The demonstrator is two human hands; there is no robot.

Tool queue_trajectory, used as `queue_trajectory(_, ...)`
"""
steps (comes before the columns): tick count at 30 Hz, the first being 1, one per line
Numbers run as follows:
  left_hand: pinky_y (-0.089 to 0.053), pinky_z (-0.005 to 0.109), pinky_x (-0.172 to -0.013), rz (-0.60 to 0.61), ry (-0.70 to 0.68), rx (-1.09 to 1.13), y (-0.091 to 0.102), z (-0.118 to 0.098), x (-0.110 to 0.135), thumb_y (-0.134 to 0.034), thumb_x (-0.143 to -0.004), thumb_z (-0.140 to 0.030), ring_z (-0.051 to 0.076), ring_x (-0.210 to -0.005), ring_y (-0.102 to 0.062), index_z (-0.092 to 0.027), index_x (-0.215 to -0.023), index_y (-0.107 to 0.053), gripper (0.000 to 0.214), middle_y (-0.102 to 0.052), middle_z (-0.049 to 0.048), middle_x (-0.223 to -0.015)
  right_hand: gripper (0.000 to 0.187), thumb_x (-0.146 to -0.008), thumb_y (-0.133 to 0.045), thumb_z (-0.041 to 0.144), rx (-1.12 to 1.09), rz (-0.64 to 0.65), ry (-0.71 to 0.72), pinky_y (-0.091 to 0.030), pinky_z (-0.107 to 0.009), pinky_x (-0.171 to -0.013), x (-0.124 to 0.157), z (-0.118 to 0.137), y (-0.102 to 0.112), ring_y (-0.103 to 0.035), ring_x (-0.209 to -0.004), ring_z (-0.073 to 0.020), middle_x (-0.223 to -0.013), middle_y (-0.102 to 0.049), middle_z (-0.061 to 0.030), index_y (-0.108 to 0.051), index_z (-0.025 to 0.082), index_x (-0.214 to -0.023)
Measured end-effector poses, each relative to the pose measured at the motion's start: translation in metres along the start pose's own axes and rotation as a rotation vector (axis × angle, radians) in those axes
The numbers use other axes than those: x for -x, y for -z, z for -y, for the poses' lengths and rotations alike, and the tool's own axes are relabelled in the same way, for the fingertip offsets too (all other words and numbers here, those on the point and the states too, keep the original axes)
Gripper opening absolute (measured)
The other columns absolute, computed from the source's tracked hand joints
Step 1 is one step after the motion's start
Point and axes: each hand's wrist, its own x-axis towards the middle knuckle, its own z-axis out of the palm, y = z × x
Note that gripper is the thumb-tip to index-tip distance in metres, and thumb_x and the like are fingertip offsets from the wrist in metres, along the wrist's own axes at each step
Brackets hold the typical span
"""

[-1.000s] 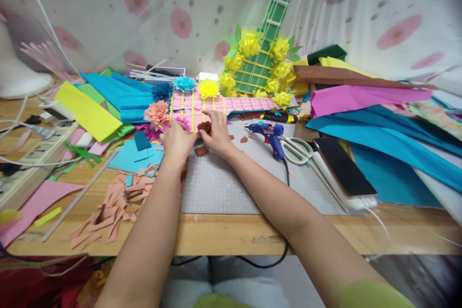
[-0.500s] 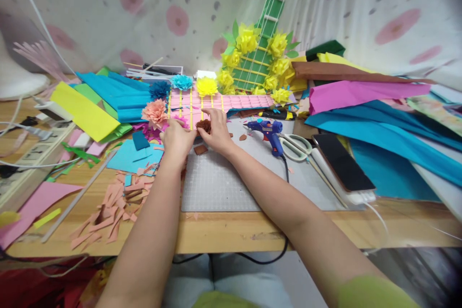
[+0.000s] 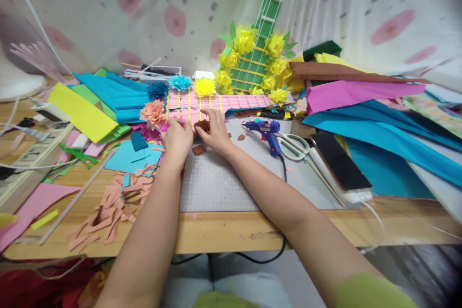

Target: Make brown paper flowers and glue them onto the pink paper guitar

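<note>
My left hand (image 3: 177, 137) and my right hand (image 3: 217, 131) meet at the far edge of the grey cutting mat (image 3: 224, 183). Both pinch a small brown paper flower (image 3: 202, 126) between their fingertips. The flower is held against the near edge of a pink paper guitar body (image 3: 231, 103) crossed by yellow strips. Yellow (image 3: 204, 87), blue (image 3: 179, 82), dark blue (image 3: 158, 90) and peach (image 3: 153, 113) paper flowers sit on and beside the pink piece. A brown paper scrap (image 3: 198, 149) lies on the mat under my hands.
A blue glue gun (image 3: 266, 131), scissors (image 3: 294, 145) and a phone (image 3: 339, 161) lie right of my hands. A green paper guitar with yellow flowers (image 3: 257, 60) leans at the back. Coloured paper sheets pile up left and right. Peach paper cuttings (image 3: 111, 209) litter the wooden table's front left.
My hands stay together on the brown flower with only slight finger shifts. The view has drifted a little, so everything sits slightly lower left.
</note>
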Motion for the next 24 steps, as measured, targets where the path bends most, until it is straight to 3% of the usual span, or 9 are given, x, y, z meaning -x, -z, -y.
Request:
queue_trajectory(11, -0.04, 0.045, -0.094, 0.042, 0.018, -0.008, 0.002, -0.0008, 0.0052, -0.045, -0.084, -0.027, 0.03, -0.106, -0.061, -0.016, -0.103, -0.052, 0.022, -0.068, 0.0151, -0.101, 0.044, -0.078, -0.054, 0.028, 0.016, 0.003, 0.002, -0.033, -0.044, -0.102, -0.0001, -0.0019, 0.0004, -0.043, -0.112, -0.0263, -0.118, -0.054, -0.0135, -0.048, 0.016, -0.12)
queue_trajectory(24, -0.039, 0.044, -0.097, -0.043, -0.018, 0.027, -0.001, 0.0023, 0.0072, -0.045, -0.083, -0.024, 0.028, -0.102, -0.063, -0.018, -0.103, -0.05, 0.021, -0.07, 0.0115, -0.094, 0.044, -0.082, -0.054, 0.033, 0.034, 0.019, -0.016, -0.033, -0.042, -0.102, 0.0006, 0.0007, 0.0015, -0.043, -0.114, -0.0249, -0.12, -0.053, -0.0129, -0.048, 0.017, -0.122)
